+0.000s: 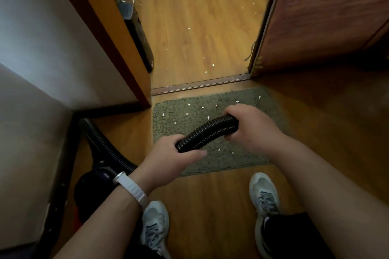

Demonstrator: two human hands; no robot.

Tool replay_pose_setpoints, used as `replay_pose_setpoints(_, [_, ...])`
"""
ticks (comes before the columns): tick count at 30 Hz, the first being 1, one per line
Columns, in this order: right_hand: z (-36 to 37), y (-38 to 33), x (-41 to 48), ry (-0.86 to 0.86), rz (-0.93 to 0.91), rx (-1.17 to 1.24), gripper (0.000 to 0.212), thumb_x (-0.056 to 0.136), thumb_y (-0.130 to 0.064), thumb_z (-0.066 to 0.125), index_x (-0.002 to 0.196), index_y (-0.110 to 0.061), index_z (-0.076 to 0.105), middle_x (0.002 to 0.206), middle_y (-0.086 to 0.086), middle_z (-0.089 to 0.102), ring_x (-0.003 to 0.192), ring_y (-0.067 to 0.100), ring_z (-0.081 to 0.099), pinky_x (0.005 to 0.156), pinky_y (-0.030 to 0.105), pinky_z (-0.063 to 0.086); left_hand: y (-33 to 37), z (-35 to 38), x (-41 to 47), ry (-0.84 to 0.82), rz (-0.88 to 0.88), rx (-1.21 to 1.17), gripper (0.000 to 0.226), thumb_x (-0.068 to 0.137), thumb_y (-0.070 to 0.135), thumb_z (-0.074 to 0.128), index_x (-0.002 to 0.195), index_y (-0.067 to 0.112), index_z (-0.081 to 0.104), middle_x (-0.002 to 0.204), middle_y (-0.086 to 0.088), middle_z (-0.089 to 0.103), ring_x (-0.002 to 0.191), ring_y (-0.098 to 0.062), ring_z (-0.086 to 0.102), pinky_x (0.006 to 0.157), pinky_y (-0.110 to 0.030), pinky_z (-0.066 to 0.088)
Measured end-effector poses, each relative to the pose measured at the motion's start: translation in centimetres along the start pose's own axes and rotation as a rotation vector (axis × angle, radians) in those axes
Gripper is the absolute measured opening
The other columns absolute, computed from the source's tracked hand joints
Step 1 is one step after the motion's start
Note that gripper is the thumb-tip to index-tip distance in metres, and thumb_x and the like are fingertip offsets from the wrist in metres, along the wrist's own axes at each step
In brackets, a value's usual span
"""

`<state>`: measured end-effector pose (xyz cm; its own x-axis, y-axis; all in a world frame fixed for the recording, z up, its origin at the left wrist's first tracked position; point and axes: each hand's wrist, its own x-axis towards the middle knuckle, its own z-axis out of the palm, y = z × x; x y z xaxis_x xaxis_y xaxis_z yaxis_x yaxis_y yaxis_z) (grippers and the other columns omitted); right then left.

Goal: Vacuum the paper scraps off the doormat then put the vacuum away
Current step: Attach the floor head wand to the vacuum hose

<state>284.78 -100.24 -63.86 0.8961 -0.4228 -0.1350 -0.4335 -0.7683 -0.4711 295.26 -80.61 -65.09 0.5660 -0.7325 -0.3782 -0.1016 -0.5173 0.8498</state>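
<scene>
A grey-green doormat lies before the door threshold, dotted with several small white paper scraps. I hold a black ribbed vacuum hose over the mat with both hands. My left hand grips its near end, my right hand grips the far end. The hose continues behind my left wrist down to the dark vacuum body, which sits on the floor by the left wall. The hose's mouth is hidden inside my right hand.
The wooden door stands swung back on the right. More scraps lie on the wood floor beyond the threshold. A dark box stands by the left door frame. My two shoes stand just behind the mat.
</scene>
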Motion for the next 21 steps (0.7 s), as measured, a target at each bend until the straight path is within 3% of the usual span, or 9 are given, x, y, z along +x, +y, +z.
replay_pose_setpoints(4, [-0.2,0.5,0.7,-0.009,0.054,-0.022,0.052,0.077,-0.027,0.076,0.122,-0.036,0.052,0.117,-0.011,0.046,0.115,0.013,0.039,0.105,0.039,0.033,0.2,-0.3,1.1,-0.022,0.001,-0.015,0.03,0.076,0.036,0.081,0.072,0.015,0.059,0.057,0.004,0.052,0.052,-0.016,0.051,0.051,-0.033,0.041])
replay_pose_setpoints(7, [-0.6,0.9,0.8,0.013,0.11,0.113,0.062,0.078,-0.019,0.074,0.131,-0.036,0.047,0.123,-0.01,0.038,0.121,0.012,0.029,0.112,0.04,0.026,0.3,-0.6,1.8,-0.009,-0.006,-0.019,0.038,0.077,0.038,0.08,0.08,0.005,0.061,0.059,0.001,0.052,0.052,-0.016,0.05,0.05,-0.033,0.041])
replay_pose_setpoints(10, [-1.0,1.8,0.6,0.069,0.161,0.296,0.044,0.084,-0.016,0.067,0.121,-0.033,0.052,0.12,-0.008,0.041,0.114,0.01,0.038,0.098,0.028,0.034,0.3,-1.1,2.4,0.052,0.0,-0.04,0.038,0.076,0.037,0.081,0.077,0.005,0.059,0.059,-0.001,0.052,0.051,-0.017,0.05,0.051,-0.036,0.04])
replay_pose_setpoints(12, [-0.9,2.0,0.7,0.094,0.272,0.391,0.029,0.09,-0.02,0.061,0.117,-0.027,0.056,0.119,-0.003,0.046,0.099,0.009,0.049,0.076,0.02,0.04,0.4,-0.9,2.4,0.051,0.009,-0.019,0.034,0.076,0.038,0.081,0.07,0.014,0.058,0.057,0.002,0.051,0.05,-0.016,0.049,0.051,-0.035,0.04])
replay_pose_setpoints(14, [-0.4,2.1,0.9,0.135,0.458,0.49,0.018,0.092,-0.03,0.057,0.109,-0.024,0.057,0.116,0.003,0.052,0.09,0.012,0.054,0.065,0.026,0.043,0.6,-0.5,2.3,0.032,0.017,0.013,0.034,0.075,0.041,0.08,0.069,0.017,0.057,0.055,0.005,0.051,0.049,-0.016,0.05,0.05,-0.033,0.041])
replay_pose_setpoints(17, [0.4,2.2,1.6,0.137,0.699,0.657,0.027,0.089,-0.044,0.057,0.101,-0.021,0.053,0.11,0.011,0.059,0.092,0.026,0.065,0.079,0.048,0.058,0.6,0.1,2.2,0.044,0.018,0.022,0.036,0.072,0.046,0.08,0.065,0.02,0.055,0.054,0.006,0.051,0.048,-0.016,0.05,0.05,-0.034,0.041])
replay_pose_setpoints(21, [1.1,2.0,1.7,-0.035,0.883,1.036,0.032,0.094,-0.04,0.058,0.103,-0.01,0.056,0.102,0.018,0.061,0.096,0.032,0.067,0.079,0.045,0.061,1.0,0.7,1.5,0.01,0.08,0.186,0.037,0.068,0.056,0.075,0.067,0.023,0.059,0.056,0.007,0.057,0.049,-0.014,0.055,0.049,-0.036,0.045])
